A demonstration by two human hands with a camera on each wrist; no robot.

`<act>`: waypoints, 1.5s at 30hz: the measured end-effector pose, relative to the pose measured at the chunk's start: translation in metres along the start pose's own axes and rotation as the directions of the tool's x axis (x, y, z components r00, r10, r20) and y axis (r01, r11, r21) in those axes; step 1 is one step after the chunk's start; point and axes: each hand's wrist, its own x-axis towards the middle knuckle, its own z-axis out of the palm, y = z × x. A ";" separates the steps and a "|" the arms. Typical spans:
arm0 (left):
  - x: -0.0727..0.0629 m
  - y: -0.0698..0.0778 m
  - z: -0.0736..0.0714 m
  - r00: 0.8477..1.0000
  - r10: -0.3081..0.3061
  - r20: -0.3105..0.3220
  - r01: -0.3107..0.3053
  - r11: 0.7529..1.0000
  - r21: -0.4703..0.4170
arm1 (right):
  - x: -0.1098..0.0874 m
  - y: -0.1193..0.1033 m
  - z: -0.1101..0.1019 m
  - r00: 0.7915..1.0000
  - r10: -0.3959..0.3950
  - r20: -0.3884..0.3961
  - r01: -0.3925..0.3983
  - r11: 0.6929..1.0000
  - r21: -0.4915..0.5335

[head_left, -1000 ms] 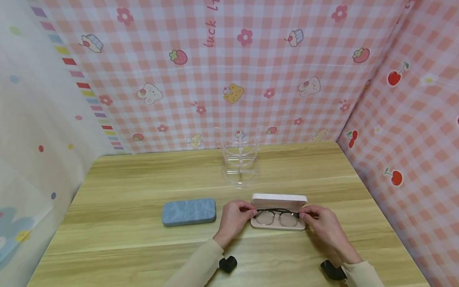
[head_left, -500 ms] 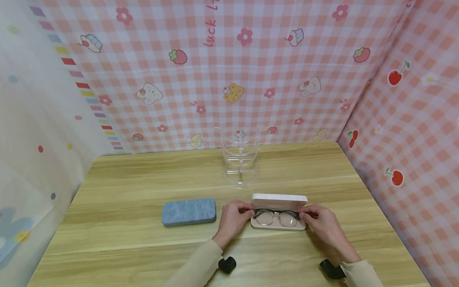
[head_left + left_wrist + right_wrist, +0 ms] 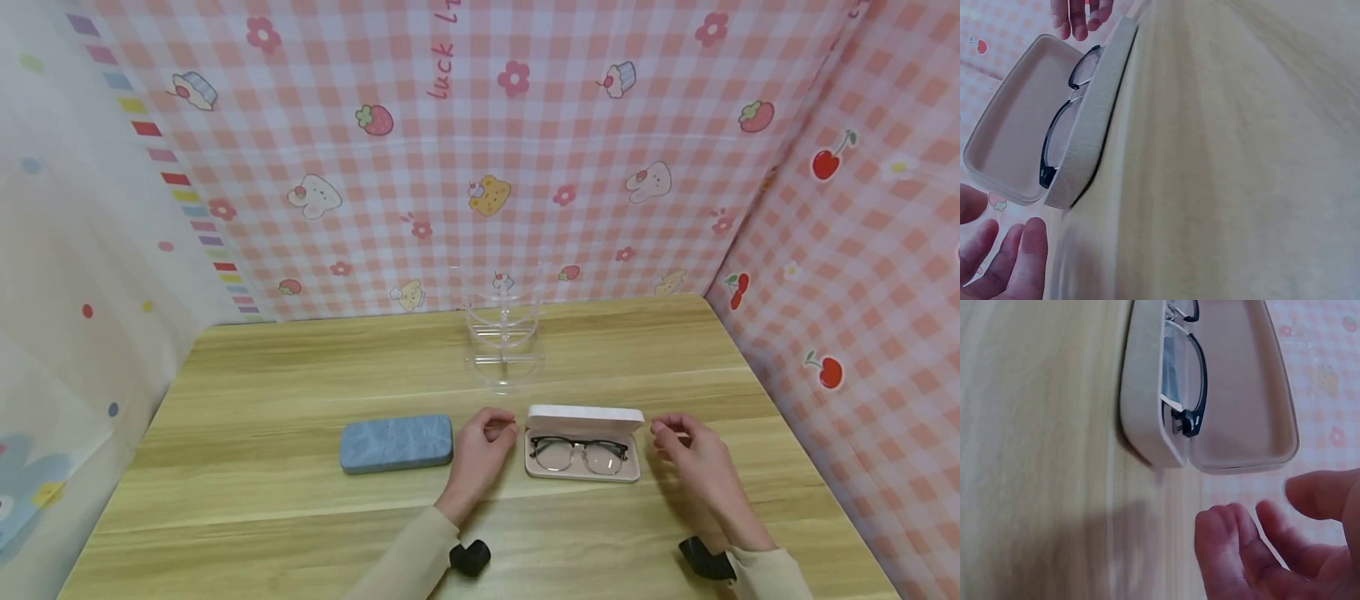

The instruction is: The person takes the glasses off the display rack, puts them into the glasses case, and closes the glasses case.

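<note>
A pair of black-rimmed glasses [image 3: 578, 455] lies in the lower half of a white glasses case [image 3: 585, 413], whose lid stands raised. To the case's left, apart from it, is my left hand [image 3: 480, 452], fingers loosely bent with nothing in them. My right hand [image 3: 697, 458] hovers just off the case's right end, also holding nothing. In the left wrist view the glasses [image 3: 1054, 134] sit inside the case's near wall, and the fingers stay clear of it. The right wrist view shows a hinge corner of the glasses [image 3: 1191, 422] above the case rim.
A closed blue glasses case [image 3: 395, 443] lies left of my left hand. Behind the white case stands a clear plastic display rack [image 3: 503, 358] on the wooden table [image 3: 300, 375]. Checked cloth [image 3: 420, 167] hangs along the table's back and right sides.
Both hands have let go of the glasses and drawn apart, the left one to the left and the right one to the right. The glasses now rest in the case.
</note>
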 end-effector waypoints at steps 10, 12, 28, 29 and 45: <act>0.006 0.007 0.002 0.992 -0.065 0.105 0.077 0.990 -0.119 | 0.001 -0.007 0.006 0.995 -0.022 0.099 0.015 0.997 0.072; 0.006 0.008 0.003 0.989 -0.087 0.117 0.101 0.988 -0.115 | 0.001 -0.008 0.008 0.993 -0.014 0.113 0.007 0.998 0.069; 0.009 0.013 0.006 0.985 -0.126 0.115 0.131 0.991 -0.035 | 0.004 -0.008 0.013 0.989 0.010 0.146 -0.023 0.996 0.085; 0.010 0.014 0.006 0.985 -0.129 0.115 0.134 0.991 -0.032 | 0.004 -0.008 0.014 0.989 0.011 0.144 -0.023 0.996 0.087; 0.010 0.016 0.007 0.986 -0.134 0.098 0.134 0.991 0.007 | 0.004 -0.009 0.016 0.995 -0.015 0.096 0.012 1.000 0.026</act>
